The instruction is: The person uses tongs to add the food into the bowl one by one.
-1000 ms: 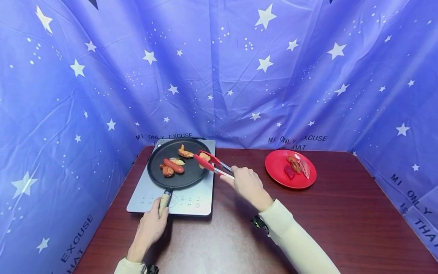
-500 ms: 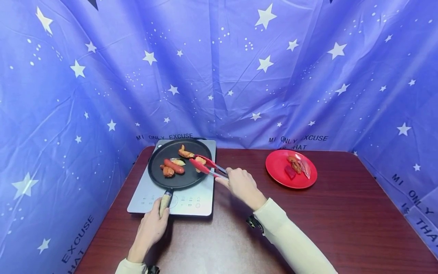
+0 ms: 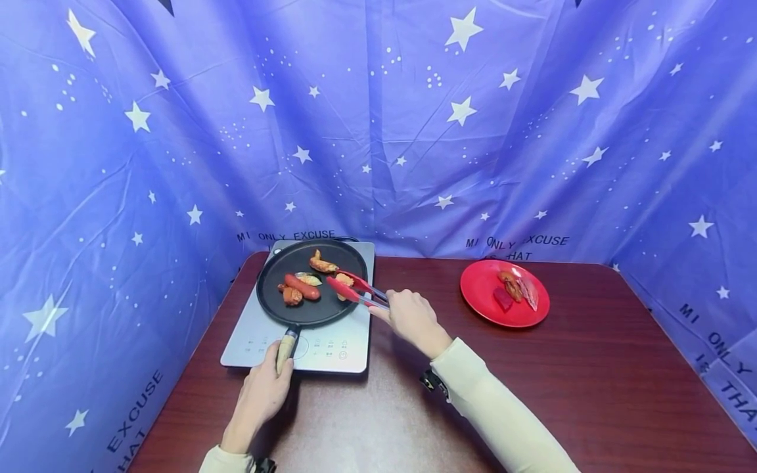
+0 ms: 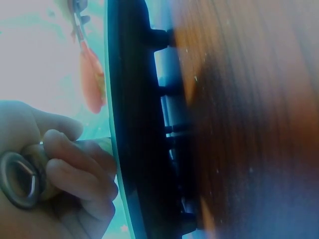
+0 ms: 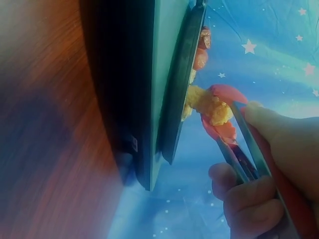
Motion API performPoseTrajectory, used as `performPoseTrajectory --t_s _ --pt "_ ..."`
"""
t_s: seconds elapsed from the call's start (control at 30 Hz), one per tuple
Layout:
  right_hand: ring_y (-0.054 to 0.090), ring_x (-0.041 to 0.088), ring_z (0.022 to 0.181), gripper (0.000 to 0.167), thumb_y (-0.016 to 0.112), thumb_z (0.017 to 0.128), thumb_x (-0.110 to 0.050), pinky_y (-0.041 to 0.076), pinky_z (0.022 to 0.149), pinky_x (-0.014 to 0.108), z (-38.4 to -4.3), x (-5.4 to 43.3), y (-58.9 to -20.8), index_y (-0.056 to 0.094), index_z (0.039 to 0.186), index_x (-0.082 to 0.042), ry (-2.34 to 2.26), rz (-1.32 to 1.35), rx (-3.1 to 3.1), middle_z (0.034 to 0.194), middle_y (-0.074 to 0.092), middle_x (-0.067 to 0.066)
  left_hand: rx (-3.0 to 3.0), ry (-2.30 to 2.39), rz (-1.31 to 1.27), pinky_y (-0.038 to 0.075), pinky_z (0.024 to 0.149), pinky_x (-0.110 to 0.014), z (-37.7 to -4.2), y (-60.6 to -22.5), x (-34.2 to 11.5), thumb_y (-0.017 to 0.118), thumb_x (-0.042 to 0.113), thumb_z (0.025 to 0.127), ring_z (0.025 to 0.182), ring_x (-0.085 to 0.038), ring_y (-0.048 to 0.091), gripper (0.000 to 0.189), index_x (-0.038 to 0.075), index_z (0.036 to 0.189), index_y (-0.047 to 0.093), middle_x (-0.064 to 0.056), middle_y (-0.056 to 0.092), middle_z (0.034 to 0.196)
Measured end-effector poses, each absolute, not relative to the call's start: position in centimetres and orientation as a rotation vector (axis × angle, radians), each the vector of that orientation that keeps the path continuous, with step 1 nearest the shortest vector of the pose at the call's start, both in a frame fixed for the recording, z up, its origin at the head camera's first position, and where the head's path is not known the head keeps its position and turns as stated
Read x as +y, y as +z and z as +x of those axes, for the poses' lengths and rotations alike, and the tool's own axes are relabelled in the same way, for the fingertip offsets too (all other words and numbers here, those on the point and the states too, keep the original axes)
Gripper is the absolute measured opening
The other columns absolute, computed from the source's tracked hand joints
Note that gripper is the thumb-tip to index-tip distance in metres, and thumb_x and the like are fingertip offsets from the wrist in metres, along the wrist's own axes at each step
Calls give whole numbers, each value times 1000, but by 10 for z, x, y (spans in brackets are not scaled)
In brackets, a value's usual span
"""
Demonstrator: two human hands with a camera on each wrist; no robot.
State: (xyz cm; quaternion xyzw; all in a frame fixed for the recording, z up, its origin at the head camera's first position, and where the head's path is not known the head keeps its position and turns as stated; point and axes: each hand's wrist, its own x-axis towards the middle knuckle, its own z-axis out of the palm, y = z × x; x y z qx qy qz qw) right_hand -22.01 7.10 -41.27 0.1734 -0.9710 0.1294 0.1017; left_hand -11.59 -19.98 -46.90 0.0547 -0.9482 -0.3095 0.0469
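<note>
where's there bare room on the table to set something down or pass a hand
The table looks bare right of the red plate, between plate and cooktop behind the right hand, and between the sleeves. Crowded: the cooktop, where the pan holds food, the left hand grips its handle and tongs cross its rim.

Place: a small cloth-walled booth fitted out as a cooking spot; whether it is housed in a home, a lab or a studio cannot be told.
Curtain (image 3: 414, 105): blue-violet, printed with white stars and black lettering; it is hung behind the dark red table (image 3: 591, 387) and along both its sides.
Cooking gear: the kitchen look is given by a silver hotplate (image 3: 324, 345), marked with printed controls, on which a black pan (image 3: 316, 312) is set.
Serving: a red plate (image 3: 481, 282) is placed to the right, with pieces of food (image 3: 512, 290) laid on it.
</note>
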Motion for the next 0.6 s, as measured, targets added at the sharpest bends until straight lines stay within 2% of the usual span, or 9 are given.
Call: performPoseTrajectory --t_s 0.6 --pt "54 27 47 48 62 85 -54 36 38 37 -228 53 -417 54 69 -10 384 513 -2831 54 49 6 -2889 -937 171 44 60 -49 -115 -468 -199 51 26 95 72 -33 61 46 10 137 41 -20 63 90"
